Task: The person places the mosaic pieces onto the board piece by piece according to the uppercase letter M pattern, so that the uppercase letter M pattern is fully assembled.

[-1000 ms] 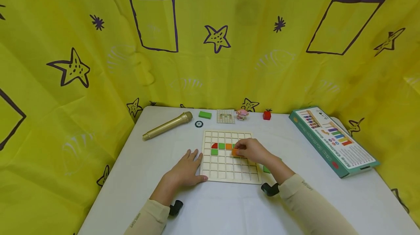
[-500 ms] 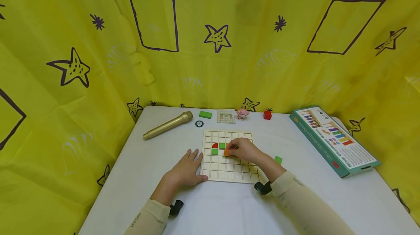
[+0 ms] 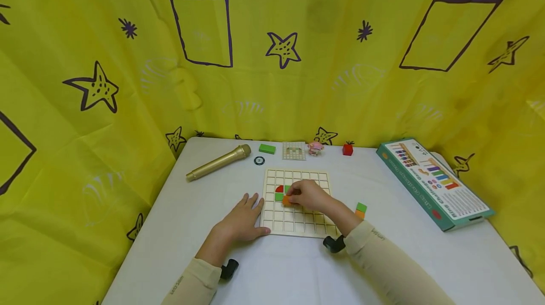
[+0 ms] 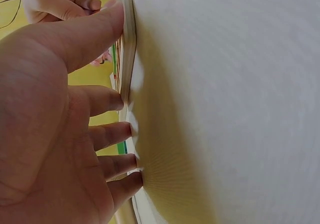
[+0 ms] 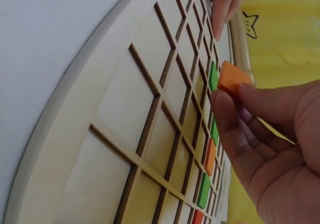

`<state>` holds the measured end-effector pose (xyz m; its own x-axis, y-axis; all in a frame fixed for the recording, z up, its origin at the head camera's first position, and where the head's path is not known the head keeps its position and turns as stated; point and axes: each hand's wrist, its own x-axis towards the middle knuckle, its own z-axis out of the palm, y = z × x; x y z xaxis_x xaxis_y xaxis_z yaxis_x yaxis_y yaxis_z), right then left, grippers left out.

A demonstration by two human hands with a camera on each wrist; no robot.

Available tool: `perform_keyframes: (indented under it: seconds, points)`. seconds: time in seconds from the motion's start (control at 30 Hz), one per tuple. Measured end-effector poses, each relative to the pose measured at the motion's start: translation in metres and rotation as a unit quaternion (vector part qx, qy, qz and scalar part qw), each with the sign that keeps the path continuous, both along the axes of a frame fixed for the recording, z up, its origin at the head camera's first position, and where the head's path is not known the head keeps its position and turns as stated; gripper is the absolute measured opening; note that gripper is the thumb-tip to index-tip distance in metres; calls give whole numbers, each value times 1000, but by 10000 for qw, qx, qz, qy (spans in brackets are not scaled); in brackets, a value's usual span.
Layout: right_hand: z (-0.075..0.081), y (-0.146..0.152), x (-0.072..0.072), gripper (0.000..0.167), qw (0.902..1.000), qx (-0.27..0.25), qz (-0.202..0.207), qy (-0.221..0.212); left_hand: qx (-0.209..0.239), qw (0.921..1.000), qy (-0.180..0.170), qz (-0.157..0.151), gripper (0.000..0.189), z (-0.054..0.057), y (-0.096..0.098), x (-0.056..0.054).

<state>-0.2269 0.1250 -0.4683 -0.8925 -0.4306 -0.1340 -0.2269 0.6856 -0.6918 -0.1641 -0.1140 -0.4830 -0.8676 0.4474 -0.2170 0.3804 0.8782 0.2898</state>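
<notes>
A pale wooden grid board (image 3: 298,228) lies on the white table. My right hand (image 3: 312,195) pinches a small square orange tile (image 5: 233,78) between thumb and fingertips, just above the board's left-middle cells. Set in cells beside it are a red rounded tile (image 3: 279,189) and a green tile (image 3: 278,197). The right wrist view shows another orange tile (image 5: 210,156) and a further red tile (image 5: 198,217) in a row. My left hand (image 3: 241,220) rests with spread fingers at the board's left edge, its thumb touching the near corner.
Behind the board are a gold microphone (image 3: 219,163), a round chip (image 3: 259,160), a green block (image 3: 267,149), a pattern card (image 3: 294,151), a pink figurine (image 3: 315,148) and a red block (image 3: 347,149). A game box (image 3: 434,184) lies right. A loose green tile (image 3: 361,207) is by my right forearm.
My right hand has moved left across the board with the orange tile. Loose green and orange tiles now show beside the right forearm. The left hand has stayed in place.
</notes>
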Motion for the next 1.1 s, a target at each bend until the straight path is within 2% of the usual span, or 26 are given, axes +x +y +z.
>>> perform_keyframes:
  seconds: [0.13,0.4,0.9,1.1]
  points:
    - [1,-5,1,5,10000,22,34,-5,-17,10000,5,5,88,0,0,0]
    - [0,-11,2,3,9999,-74,142,-64,-80,10000,46,-11,89,-8,0,-4]
    - [-8,-19,1,7,9997,-93,226,-71,-150,9999,47,12,89,-7,1,-3]
    - [-9,-23,3,4,9995,191,211,109,-118,9999,54,-2,89,-7,0,-4]
